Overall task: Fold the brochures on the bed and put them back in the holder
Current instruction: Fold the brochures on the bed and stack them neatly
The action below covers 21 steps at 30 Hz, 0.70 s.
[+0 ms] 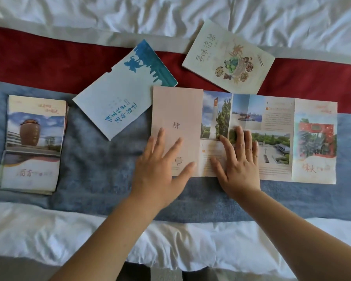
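Note:
A long brochure (276,122) lies partly unfolded across the blue bed runner, its pale pink end panel (176,110) folded over at the left. My left hand (162,165) rests flat on that pink panel with fingers spread. My right hand (239,159) presses flat on the photo panels beside it. A stack of folded brochures (32,142) sits at the far left. A blue-and-white booklet (122,92) lies tilted above the middle, and a cream booklet with food pictures (229,57) lies at the upper right. No holder is in view.
The bed has white sheets (170,13) at the top and bottom, a red band (39,59) and a blue runner (101,159) across the middle. The bed's near edge runs along the bottom of the view.

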Motion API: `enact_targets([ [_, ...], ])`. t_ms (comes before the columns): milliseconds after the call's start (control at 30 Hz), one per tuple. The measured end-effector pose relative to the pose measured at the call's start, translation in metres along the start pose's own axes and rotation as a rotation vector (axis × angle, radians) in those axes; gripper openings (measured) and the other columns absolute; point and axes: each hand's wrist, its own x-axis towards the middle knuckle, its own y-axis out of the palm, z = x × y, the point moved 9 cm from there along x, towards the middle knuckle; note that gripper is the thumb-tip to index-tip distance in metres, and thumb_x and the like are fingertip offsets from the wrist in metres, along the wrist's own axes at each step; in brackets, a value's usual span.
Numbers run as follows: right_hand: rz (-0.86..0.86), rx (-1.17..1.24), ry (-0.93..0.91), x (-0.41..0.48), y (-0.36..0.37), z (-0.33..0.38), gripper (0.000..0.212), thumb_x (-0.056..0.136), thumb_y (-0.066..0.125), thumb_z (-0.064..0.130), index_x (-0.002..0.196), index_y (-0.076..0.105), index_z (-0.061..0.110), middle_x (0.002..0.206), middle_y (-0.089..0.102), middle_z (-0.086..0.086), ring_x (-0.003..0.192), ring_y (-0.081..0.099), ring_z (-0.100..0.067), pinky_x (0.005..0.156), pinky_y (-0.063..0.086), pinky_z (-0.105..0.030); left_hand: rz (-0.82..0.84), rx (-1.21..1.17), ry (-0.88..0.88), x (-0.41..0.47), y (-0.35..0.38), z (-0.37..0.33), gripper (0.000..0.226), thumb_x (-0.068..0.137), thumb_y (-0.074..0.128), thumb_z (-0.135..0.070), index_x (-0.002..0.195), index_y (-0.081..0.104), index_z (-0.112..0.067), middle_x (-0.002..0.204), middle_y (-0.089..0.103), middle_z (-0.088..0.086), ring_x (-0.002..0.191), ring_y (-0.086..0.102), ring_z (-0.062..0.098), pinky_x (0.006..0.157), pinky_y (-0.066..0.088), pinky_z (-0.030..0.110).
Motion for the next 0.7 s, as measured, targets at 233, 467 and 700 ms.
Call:
enact_targets([
  [233,-0.033,-0.001,-0.008,0.000,0.000,0.000,0.071,0.104,0.022,0.067,0.162,0.027,0.027,0.173,-0.006,-0.010,0.159,-0.008,-0.032,0.127,0.005,-0.056,-0.124,0.162,-0.118,0.020,0.042,-0.002,0.088,0.086,0.024,-0.085,0.159,-0.001,-0.043,0.167,-0.019,0.012,0.153,-0.017,0.042,0.115,0.016,0.062],
  [467,-0.050,-0.015,-0.015,-0.001,-0.002,0.000,0.072,0.103,0.026,0.067,0.163,0.024,0.028,0.173,-0.004,-0.013,0.159,-0.006,-0.034,0.127,0.006,-0.056,-0.280,0.249,-0.149,0.028,0.052,-0.011,0.089,0.084,0.029,-0.089,0.159,0.010,-0.046,0.169,-0.007,0.018,0.153,-0.005,0.046,0.113,0.015,0.066],
  [700,-0.038,0.047,-0.076,-0.002,-0.008,0.012,0.066,0.104,0.039,0.056,0.162,0.027,0.027,0.172,0.000,-0.018,0.158,-0.005,-0.037,0.126,0.008,-0.058,-0.352,0.294,-0.121,0.023,0.051,0.004,0.090,0.086,0.030,-0.087,0.161,0.007,-0.042,0.169,-0.007,0.018,0.155,-0.003,0.042,0.117,0.012,0.065],
])
